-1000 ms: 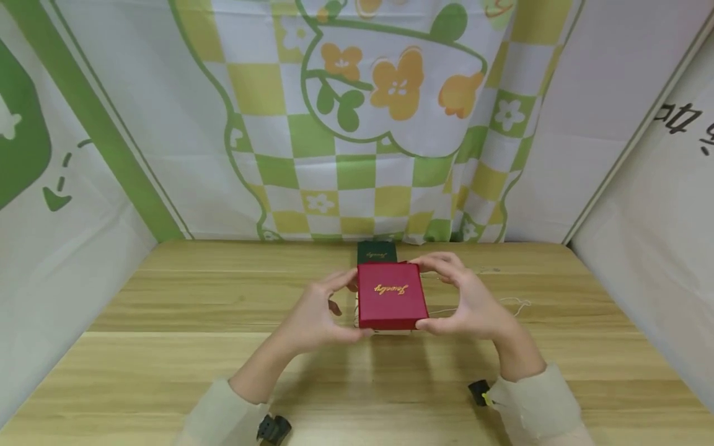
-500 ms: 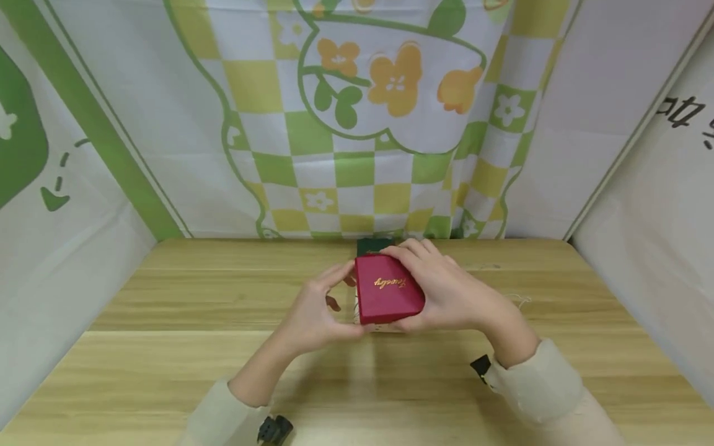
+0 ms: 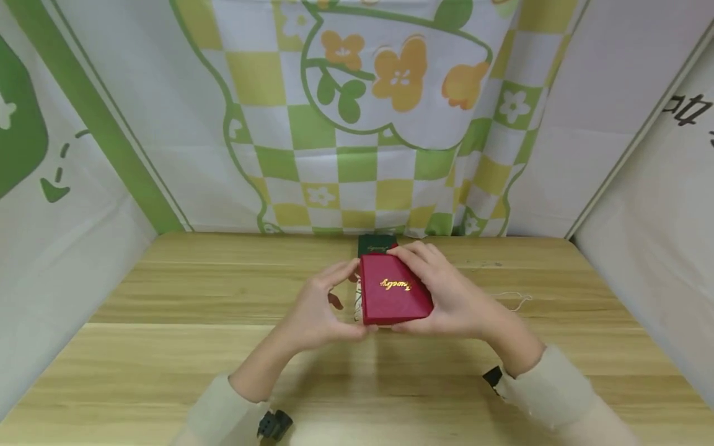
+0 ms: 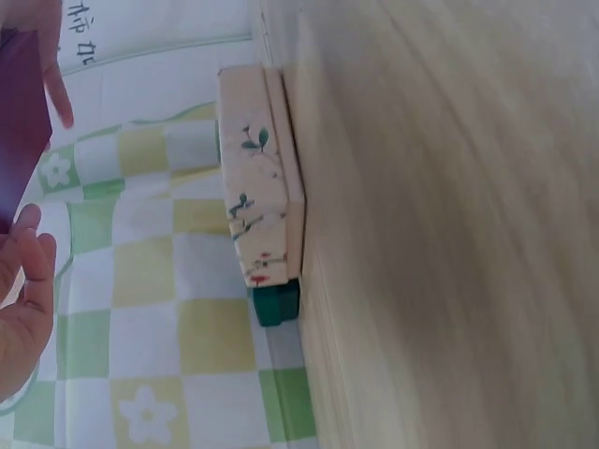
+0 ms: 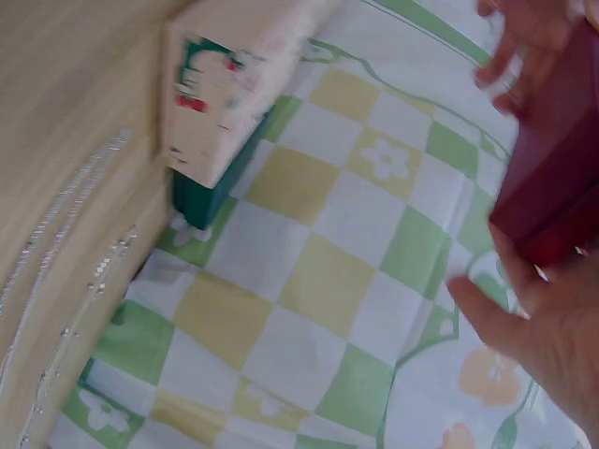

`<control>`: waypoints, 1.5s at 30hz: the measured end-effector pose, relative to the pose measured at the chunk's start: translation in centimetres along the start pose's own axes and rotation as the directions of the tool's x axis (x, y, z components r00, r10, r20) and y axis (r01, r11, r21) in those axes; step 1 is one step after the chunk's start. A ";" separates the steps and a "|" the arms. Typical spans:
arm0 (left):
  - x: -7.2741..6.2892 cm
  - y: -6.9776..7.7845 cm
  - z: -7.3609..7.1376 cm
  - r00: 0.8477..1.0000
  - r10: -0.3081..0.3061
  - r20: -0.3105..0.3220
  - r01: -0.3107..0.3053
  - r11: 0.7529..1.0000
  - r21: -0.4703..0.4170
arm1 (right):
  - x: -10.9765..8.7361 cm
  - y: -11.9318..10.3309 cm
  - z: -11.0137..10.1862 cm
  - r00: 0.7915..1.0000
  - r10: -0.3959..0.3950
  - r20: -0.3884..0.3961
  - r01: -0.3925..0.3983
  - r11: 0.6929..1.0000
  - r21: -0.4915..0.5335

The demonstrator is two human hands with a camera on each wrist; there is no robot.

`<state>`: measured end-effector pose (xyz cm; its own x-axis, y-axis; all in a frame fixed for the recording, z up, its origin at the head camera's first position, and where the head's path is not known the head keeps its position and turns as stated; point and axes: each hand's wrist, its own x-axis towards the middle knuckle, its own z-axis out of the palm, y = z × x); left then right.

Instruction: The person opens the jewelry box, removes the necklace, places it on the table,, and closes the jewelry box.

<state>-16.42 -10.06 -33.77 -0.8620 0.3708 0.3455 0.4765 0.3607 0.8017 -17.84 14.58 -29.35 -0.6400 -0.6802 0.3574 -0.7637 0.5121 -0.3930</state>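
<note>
A red jewelry box point(image 3: 387, 294) with gold lettering is held up off the table between two hands. The left hand point(image 3: 315, 313) pinches its left edge, thumb at the near corner and fingers at the far one. Wrapped over its right side, the right hand point(image 3: 457, 300) covers part of the lid. Below the red box, a cream floral box point(image 4: 255, 178) sits on the table, mostly hidden in the head view. A dark green jewelry box point(image 3: 375, 243) is just behind it. Both wrist views show a gap between the red box and the floral box.
Thin silver chains point(image 5: 58, 220) lie on the wooden table point(image 3: 184, 365), to the right of the boxes. A checked curtain point(image 3: 357, 161) hangs along the table's back edge. White fabric walls point(image 3: 664, 210) stand at both sides.
The right hand has shifted inward, from pinching the red box's right corners to wrapping over its right side. The left hand keeps its hold, and the box stays in nearly the same place.
</note>
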 end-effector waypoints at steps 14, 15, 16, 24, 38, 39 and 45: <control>-0.1 0.1 0.3 0.999 -0.036 0.033 0.037 0.999 -0.017 | -0.4 -0.5 -0.6 0.996 0.076 0.049 -0.078 0.996 0.037; -0.1 0.1 0.3 0.999 -0.035 0.031 0.035 0.999 -0.011 | -0.4 -0.6 -0.5 0.997 0.063 0.036 -0.064 0.998 0.016; -0.1 0.1 0.2 0.999 -0.035 0.030 0.035 0.999 -0.004 | -0.5 -0.7 -0.4 0.998 0.050 0.022 -0.050 0.999 -0.007; -0.1 -0.2 0.3 0.998 -0.041 0.056 0.043 0.998 -0.040 | -0.8 -0.6 -0.5 0.996 0.083 0.009 -0.084 0.993 0.082; -0.3 -0.2 -0.1 1.000 -0.006 0.012 0.007 0.992 -0.128 | -0.8 -1.2 -2.8 0.995 0.089 0.033 -0.091 0.995 0.048; -0.3 -0.3 -0.1 1.000 0.002 0.007 -0.001 0.992 -0.125 | -0.8 -1.2 -2.8 0.996 0.084 0.032 -0.085 0.996 0.040; -0.4 -0.4 -0.2 0.999 0.025 -0.021 -0.026 0.995 -0.092 | -0.9 -1.2 -3.2 0.998 0.062 0.029 -0.062 0.998 0.019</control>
<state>-16.31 -10.47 -34.14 -0.8534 0.3618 0.3752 0.4813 0.2708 0.8337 -16.65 16.31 -26.50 -0.6831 -0.6624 0.3076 -0.7207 0.5433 -0.4307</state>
